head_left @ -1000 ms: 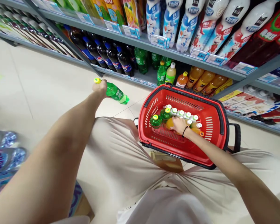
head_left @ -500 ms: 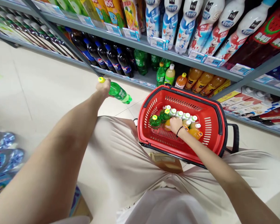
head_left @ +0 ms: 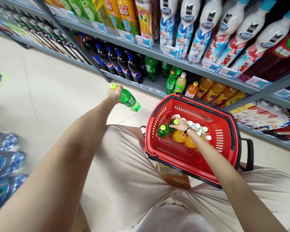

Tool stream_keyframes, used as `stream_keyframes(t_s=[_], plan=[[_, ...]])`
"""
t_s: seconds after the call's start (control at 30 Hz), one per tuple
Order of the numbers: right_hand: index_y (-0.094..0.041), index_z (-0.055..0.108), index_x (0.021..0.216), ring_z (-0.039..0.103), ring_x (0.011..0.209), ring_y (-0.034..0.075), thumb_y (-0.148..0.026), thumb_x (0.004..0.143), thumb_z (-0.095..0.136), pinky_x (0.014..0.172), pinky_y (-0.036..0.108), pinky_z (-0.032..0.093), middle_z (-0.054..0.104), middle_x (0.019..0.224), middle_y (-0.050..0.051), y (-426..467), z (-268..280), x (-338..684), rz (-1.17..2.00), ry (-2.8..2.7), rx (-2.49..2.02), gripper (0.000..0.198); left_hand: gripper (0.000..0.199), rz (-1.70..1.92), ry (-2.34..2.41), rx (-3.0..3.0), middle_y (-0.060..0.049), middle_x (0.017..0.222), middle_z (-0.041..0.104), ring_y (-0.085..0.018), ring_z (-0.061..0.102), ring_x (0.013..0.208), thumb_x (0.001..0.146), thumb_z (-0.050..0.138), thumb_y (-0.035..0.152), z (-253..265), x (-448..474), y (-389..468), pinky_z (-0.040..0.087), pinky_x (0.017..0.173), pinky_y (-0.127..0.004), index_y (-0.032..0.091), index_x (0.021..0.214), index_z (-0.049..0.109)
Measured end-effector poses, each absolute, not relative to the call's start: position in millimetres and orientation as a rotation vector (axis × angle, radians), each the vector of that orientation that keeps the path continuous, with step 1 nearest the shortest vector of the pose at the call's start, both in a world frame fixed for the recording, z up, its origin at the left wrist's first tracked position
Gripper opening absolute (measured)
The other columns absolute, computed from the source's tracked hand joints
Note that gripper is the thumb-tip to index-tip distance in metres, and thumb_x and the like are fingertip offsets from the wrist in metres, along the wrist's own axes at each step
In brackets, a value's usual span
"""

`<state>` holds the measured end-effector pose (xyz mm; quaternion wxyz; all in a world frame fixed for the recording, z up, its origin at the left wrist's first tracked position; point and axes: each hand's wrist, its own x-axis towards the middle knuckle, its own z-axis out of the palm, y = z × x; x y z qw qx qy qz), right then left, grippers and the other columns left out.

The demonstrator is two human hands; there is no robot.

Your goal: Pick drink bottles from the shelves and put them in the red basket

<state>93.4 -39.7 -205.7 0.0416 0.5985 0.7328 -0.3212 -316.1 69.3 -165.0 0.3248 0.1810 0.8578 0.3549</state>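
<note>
My left hand is closed around the neck of a green soda bottle with a yellow cap, held tilted over the floor left of the basket. Inside the red shopping basket, my right hand has its thumb and fingers around the upper part of a second green soda bottle. Another green soda bottle stands upright just left of it. Orange juice bottles are beneath and beside my right wrist. A row of white-capped bottles runs along the basket's far side.
A shelf behind the basket holds cola bottles, green soda and orange drinks. White milk-drink bottles line the level above. Packs of water bottles lie on the floor at left. The basket's black handle sticks out at right.
My right hand has moved from an orange juice bottle to the green soda bottle farther back and left. My left hand still grips its bottle. The view has shifted slightly.
</note>
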Motion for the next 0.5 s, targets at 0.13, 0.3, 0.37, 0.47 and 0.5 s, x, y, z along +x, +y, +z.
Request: stream_keyframes(t_s=[0.13, 0.3, 0.37, 0.47, 0.5], plan=[[-0.017, 0.065, 0.134, 0.069, 0.116, 0.027, -0.04, 0.103, 0.069, 0.099, 0.05, 0.06, 0.068, 0.135, 0.012, -40, -210, 90, -1.017, 2.264, 1.821, 0.039, 0.054, 0.93, 2.229, 0.494, -0.019, 0.136, 0.055, -0.034, 0.066, 0.119, 0.096, 0.07, 0.041, -166, -321, 69, 0.066, 0.08, -0.058, 0.008, 0.136, 0.057], [-0.017, 0.065, 0.135, 0.069, 0.117, 0.027, -0.04, 0.103, 0.07, 0.099, 0.05, 0.061, 0.067, 0.135, 0.012, -39, -211, 84, -1.034, 2.291, 1.802, 0.04, 0.048, 0.93, 2.233, 0.49, -0.017, 0.132, 0.058, -0.032, 0.067, 0.112, 0.096, 0.069, 0.04, -167, -323, 71, 0.067, 0.077, -0.057, 0.009, 0.132, 0.06], [-0.017, 0.065, 0.135, 0.069, 0.117, 0.027, -0.039, 0.102, 0.07, 0.099, 0.05, 0.061, 0.067, 0.136, 0.012, -35, -212, 79, -1.032, 2.286, 1.807, 0.04, 0.045, 0.952, 2.234, 0.479, -0.016, 0.131, 0.059, -0.033, 0.068, 0.11, 0.095, 0.069, 0.038, -168, -323, 72, 0.067, 0.077, -0.058, 0.009, 0.129, 0.061], [-0.018, 0.065, 0.136, 0.068, 0.118, 0.027, -0.039, 0.102, 0.07, 0.099, 0.05, 0.06, 0.066, 0.137, 0.012, -29, -214, 70, -1.023, 2.268, 1.826, 0.04, 0.045, 0.965, 2.234, 0.479, -0.016, 0.13, 0.06, -0.036, 0.069, 0.108, 0.094, 0.071, 0.038, -171, -322, 73, 0.067, 0.076, -0.061, 0.009, 0.127, 0.062], [-0.018, 0.065, 0.136, 0.069, 0.118, 0.027, -0.039, 0.102, 0.07, 0.099, 0.05, 0.06, 0.066, 0.137, 0.012, -27, -215, 66, -1.019, 2.262, 1.831, 0.04, 0.045, 0.968, 2.234, 0.479, -0.017, 0.13, 0.06, -0.037, 0.069, 0.108, 0.094, 0.072, 0.038, -171, -321, 74, 0.067, 0.076, -0.062, 0.009, 0.126, 0.063]])
